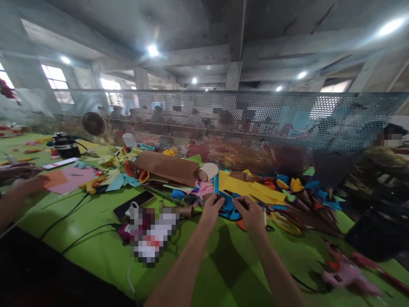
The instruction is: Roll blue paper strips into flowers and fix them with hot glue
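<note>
Head view: I am looking forward and down, from afar, through 1 camera at a green table [105,251] spreading across the lower frame.
Blue paper: the blue paper [228,208] is sitting just right of the frame's centre, lifted between 2 hands above the table.
Left hand: the left hand [211,207] is pinching the blue paper's left side between thumb and fingers.
Right hand: the right hand [251,212] is pinching its right side the same way, the fingertips of the 2 hands facing each other, slightly apart.
Handling: I am judging the sheet thin and easily creased, so light, even pressure is serving best; I am wanting both thumbs level, and no sideways pull that could be tearing it.
Black jug: at mid-left, a black jug [65,149] is standing on the table; its inside is staying hidden from me.
Pale container: left of centre, behind the scraps, a pale container [129,140] is showing; I am not making out any contents.
Brown paper cones: at centre right, brown paper cones [329,213] are lying among blue and yellow pieces; I cannot tell which pieces are sitting inside.
Brown paper roll: above centre left, a brown paper roll [166,167] is resting on scraps, its inside not showing.
</note>
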`<state>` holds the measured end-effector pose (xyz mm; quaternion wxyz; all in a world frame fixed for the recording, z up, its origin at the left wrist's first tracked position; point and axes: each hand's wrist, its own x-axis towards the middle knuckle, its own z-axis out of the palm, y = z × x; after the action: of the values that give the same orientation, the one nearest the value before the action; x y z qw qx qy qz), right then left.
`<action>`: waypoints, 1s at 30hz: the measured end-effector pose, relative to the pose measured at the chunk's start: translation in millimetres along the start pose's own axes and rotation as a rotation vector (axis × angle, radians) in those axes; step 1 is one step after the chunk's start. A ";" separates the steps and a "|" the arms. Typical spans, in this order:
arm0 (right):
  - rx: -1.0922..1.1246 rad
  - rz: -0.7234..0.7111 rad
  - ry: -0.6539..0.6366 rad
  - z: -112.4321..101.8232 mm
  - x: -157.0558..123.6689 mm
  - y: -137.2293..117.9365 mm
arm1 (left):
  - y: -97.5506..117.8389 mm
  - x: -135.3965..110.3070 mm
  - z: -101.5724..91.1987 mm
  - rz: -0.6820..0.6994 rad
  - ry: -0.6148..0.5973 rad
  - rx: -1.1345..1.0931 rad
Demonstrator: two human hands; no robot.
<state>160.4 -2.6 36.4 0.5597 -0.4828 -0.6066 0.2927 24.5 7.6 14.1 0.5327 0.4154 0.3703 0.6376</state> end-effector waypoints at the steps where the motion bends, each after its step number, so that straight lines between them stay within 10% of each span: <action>1: -0.004 0.002 -0.016 0.4 -0.2 0.3 | 0.0 0.5 -1.0 0.004 0.011 -0.010; 30: 0.048 0.055 -0.119 3.2 -0.2 5.3 | 3.0 -0.9 -4.5 0.019 0.009 -0.023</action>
<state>158.6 -0.3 31.0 0.5258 -0.4672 -0.6182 0.3507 19.3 6.1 15.0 0.5295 0.4100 0.3615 0.6487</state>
